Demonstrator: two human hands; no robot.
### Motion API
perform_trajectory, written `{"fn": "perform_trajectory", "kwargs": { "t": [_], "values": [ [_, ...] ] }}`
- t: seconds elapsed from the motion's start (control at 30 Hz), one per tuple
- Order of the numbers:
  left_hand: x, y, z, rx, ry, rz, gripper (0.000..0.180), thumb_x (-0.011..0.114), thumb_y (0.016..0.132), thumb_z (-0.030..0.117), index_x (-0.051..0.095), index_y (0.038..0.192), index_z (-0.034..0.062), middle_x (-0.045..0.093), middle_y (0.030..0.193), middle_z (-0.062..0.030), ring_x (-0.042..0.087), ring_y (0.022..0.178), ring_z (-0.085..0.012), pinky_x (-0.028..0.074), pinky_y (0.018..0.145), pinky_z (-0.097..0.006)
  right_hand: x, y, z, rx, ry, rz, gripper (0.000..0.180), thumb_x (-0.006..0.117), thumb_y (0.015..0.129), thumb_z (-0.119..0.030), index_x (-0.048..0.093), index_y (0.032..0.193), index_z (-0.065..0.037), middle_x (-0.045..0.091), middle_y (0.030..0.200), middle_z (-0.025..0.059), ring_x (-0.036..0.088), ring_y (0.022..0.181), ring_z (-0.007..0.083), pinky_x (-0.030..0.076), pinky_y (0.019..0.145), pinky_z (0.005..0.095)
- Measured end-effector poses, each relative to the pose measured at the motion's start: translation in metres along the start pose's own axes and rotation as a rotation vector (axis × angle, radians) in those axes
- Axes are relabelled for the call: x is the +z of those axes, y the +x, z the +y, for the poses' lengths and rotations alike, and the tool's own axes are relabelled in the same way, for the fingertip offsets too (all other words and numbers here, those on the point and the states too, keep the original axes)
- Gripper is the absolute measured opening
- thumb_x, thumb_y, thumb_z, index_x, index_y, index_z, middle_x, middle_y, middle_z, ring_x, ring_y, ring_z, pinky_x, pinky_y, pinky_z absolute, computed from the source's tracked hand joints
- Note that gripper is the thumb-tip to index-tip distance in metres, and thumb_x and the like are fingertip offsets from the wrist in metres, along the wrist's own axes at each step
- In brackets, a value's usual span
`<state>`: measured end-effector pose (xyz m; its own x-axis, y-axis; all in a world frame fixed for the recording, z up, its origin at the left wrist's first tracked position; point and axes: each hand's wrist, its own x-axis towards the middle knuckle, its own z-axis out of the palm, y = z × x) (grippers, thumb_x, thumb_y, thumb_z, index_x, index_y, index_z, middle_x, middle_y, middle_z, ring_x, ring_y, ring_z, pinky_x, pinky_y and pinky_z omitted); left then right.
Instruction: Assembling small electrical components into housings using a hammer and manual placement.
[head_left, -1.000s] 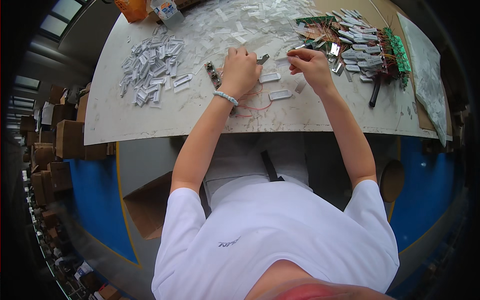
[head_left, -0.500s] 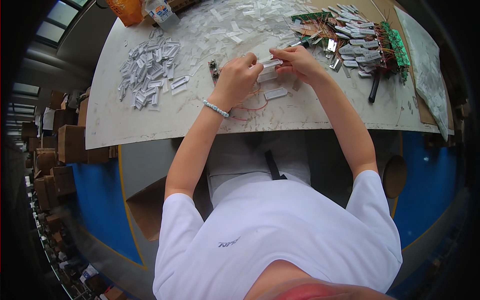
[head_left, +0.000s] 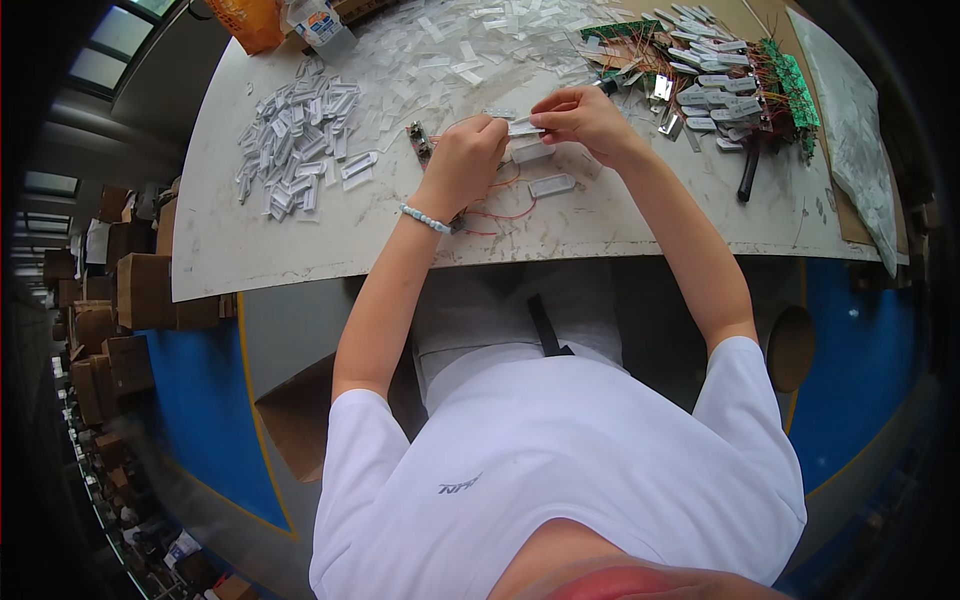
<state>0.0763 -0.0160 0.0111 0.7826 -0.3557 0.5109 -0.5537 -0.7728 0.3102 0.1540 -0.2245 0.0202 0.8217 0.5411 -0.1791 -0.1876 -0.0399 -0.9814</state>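
Note:
My left hand (head_left: 464,163) and my right hand (head_left: 588,124) meet over the table, fingers pinched on opposite ends of a small white plastic casing (head_left: 523,127). Just below it lies a second white casing (head_left: 533,152). Nearer the table's front edge rests an oblong casing with a pale rim (head_left: 552,186). Thin red and orange wires (head_left: 508,214) trail beside and beneath my left hand. A small circuit board (head_left: 418,145) sits to the left of that hand. My left fingertips are partly hidden behind the hand.
A heap of white casings (head_left: 295,140) lies on the left of the white table (head_left: 370,240). Clear plastic strips (head_left: 450,45) spread across the back. At right are stacked casings (head_left: 725,95), green circuit boards (head_left: 795,90), a black-handled tool (head_left: 748,180) and a plastic bag (head_left: 850,130).
Both hands have shifted slightly left with the casing between them, and my right fingers have closed in over its end. The small circuit board has moved a little left.

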Motion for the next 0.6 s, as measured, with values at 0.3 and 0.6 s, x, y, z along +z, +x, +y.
{"fn": "perform_trajectory", "kwargs": {
  "t": [0.3, 0.6],
  "values": [
    [-0.003, -0.005, 0.001, 0.190, 0.237, 0.136, 0.008, 0.067, 0.082, 0.002, 0.060, 0.086, 0.0019, 0.065, 0.088, -0.0099, 0.065, 0.074, -0.0304, 0.053, 0.067, -0.039, 0.010, -0.004, 0.003, 0.051, 0.152, -0.021, 0.019, 0.073, 0.088, -0.007, 0.068, 0.102, 0.005, 0.068, 0.090, 0.0077, 0.066, 0.079, 0.0126, 0.058, 0.075, 0.0253],
    [-0.011, -0.006, -0.003, -0.370, -0.528, 0.026, 0.022, 0.071, 0.086, 0.006, 0.068, 0.107, -0.0006, 0.074, 0.091, -0.0102, 0.070, 0.083, -0.0161, 0.054, 0.076, -0.028, 0.013, -0.004, 0.006, -0.125, -0.048, -0.042, 0.019, 0.070, 0.090, -0.007, 0.066, 0.104, 0.006, 0.069, 0.088, 0.0096, 0.068, 0.075, 0.0135, 0.058, 0.071, 0.0258]
  ]
}}
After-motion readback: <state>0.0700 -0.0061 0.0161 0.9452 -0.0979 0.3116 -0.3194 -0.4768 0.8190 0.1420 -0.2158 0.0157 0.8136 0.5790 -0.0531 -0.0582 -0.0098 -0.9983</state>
